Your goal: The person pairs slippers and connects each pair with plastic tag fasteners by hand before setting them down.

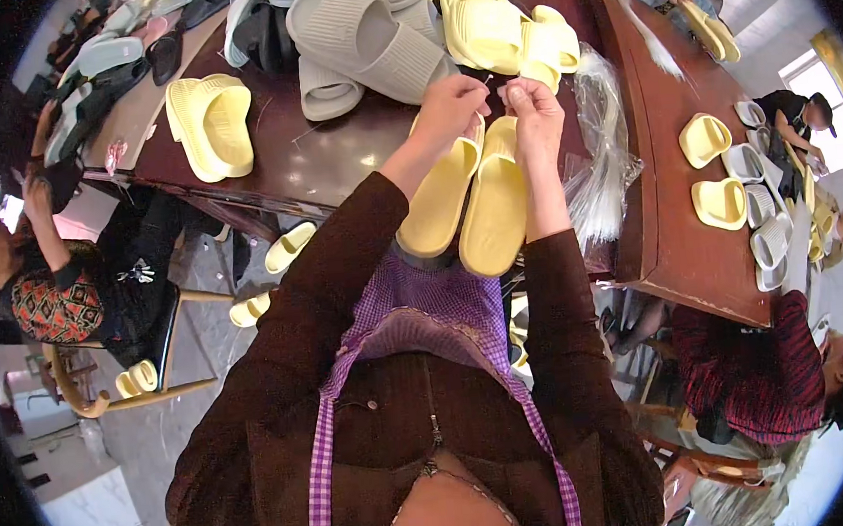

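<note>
A pair of yellow slide slippers, the left slipper (440, 201) and the right slipper (496, 204), lies side by side at the near table edge, soles toward me. Over their far ends, my left hand (455, 109) and my right hand (535, 118) come close together, thumbs and fingers pinched. A tiny pale bit shows between the fingertips, too small to make out. Both wrists rest near the slippers, partly covering their far ends. A purple checked apron (424, 297) lies beneath the slippers.
Grey slippers (367, 42) pile up ahead, with yellow slippers (483, 24) beside them. Another yellow pair (210, 128) stands left on the dark table (288, 165). Clear plastic strands (598, 163) lie bundled at right. Co-workers sit on both sides, one near a wooden chair (179, 353).
</note>
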Demonstrator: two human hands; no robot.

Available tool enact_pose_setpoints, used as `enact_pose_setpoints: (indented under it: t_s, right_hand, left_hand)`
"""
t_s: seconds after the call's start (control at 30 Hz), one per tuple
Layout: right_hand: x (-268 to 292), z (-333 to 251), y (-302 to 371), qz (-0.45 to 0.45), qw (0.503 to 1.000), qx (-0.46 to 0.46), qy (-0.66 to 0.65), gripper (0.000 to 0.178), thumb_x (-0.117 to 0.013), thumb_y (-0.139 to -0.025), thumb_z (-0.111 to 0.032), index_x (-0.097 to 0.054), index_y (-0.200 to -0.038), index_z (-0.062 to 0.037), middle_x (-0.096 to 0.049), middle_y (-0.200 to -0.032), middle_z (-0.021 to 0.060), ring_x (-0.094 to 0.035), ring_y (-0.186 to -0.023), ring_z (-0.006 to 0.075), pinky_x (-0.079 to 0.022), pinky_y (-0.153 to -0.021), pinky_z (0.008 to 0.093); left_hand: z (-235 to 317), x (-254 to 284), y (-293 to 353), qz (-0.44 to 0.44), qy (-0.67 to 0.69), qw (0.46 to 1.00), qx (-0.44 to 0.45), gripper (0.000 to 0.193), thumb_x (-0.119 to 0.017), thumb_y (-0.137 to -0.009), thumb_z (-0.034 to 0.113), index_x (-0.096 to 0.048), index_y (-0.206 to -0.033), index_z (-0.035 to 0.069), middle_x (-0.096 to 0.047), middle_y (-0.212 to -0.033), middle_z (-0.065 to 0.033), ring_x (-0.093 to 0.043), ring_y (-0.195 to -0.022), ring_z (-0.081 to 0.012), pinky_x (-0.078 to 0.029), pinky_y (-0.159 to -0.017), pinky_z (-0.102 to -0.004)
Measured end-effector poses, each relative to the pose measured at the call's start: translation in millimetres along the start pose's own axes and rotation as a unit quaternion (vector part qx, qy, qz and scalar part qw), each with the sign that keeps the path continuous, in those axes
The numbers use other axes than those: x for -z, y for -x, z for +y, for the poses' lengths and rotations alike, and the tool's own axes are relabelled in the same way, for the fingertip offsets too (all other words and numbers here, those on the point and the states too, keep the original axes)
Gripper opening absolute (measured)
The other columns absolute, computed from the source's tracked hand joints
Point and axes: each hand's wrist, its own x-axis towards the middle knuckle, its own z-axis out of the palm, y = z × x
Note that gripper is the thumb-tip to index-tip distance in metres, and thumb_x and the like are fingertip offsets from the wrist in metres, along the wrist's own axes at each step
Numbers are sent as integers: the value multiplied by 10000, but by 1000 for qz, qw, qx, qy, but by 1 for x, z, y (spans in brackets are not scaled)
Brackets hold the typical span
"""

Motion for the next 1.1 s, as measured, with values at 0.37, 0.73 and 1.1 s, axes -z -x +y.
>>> enact_pose_setpoints:
  t_s: [0.37, 0.73, 1.1]
  right_hand:
    - [-4, 9, 13, -8, 1000, 17, -4, 120, -579, -831, 14, -628, -940, 3, -624, -847, 13, -549, -749, 70, -450, -698, 205]
    - [0, 17, 15, -6, 996, 65, 65, 102, -593, -776, 34, -650, -854, 1, -615, -833, 40, -557, -806, 118, -441, -746, 244]
    - [4, 23, 18, -26, 983, 131, 124, 107, -557, -812, 44, -630, -876, -1, -616, -840, 8, -545, -803, 89, -425, -762, 215]
  left_hand:
    - [13, 1, 4, -42, 60, 997, 8, 102, -571, -841, 153, -610, -856, 60, -527, -632, 21, -417, -462, -44, -297, -412, -187]
    - [11, 14, -1, -115, 13, 993, 18, 123, -529, -828, 151, -579, -775, 51, -466, -590, 27, -398, -479, -64, -295, -432, -224]
    - [8, 18, -5, -142, 35, 989, 36, 124, -540, -805, 136, -584, -771, 25, -463, -555, 13, -399, -468, -74, -298, -418, -227]
